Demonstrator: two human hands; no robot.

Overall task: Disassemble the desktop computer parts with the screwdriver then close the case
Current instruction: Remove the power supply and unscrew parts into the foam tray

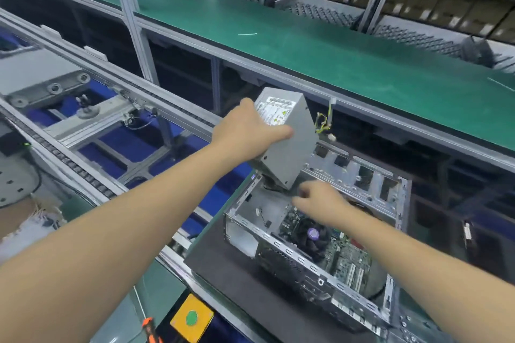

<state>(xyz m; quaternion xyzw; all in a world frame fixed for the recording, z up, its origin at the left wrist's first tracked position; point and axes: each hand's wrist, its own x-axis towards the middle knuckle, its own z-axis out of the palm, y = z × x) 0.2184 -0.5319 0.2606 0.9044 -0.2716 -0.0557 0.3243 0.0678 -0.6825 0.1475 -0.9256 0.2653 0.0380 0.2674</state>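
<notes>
- The power supply (287, 136), a grey metal box with a label on top, is tilted up out of the far-left corner of the computer case (315, 234); its low corner sits at the case's far rim, so it looks freed from its mount but not yet carried away.
- The left hand (250, 131) grips the box across its top, thumb and fingers wrapped round it.
- The right hand (317, 198) reaches in just under the box with curled fingers; I cannot tell whether it holds a cable.
- A bundle of wires (323, 122) hangs from the box's far side and could snag on the rim.
- Left to do, by my judgement: the fan (313, 234) and circuit board (345, 256) are in place, and the case is open.
- The screwdriver (150, 330) lies at the near edge, well apart from both hands.
- Open room lies on the green shelf (306, 44) beyond; the conveyor rails (117, 108) crowd the left.
</notes>
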